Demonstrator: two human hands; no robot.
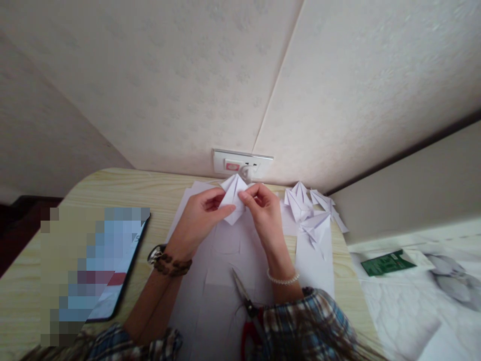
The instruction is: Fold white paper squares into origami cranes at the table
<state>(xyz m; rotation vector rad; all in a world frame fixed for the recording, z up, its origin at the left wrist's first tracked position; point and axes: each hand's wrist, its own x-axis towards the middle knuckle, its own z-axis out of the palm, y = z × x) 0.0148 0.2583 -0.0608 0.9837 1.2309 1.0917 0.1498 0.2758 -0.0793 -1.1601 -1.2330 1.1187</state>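
Observation:
A folded white paper piece (235,198), pointed at top and bottom, is held up between my two hands above the table. My left hand (201,213) grips its left side, the thumb lying across the front and the fingers behind. On its right edge my right hand (262,205) pinches the paper between thumb and bent fingers. Beneath the hands lie several white paper sheets (225,260). Open-bladed or not I cannot tell, a pair of scissors (248,301) with red and black handles rests on the sheets, partly covered by my right sleeve.
Several folded paper pieces (300,205) lie at the table's back right. A tablet-like screen (124,260), partly blurred out, is at the left. Behind the table, a wall socket (240,163) holds a white plug. A green packet (389,262) lies on the white quilted surface at right.

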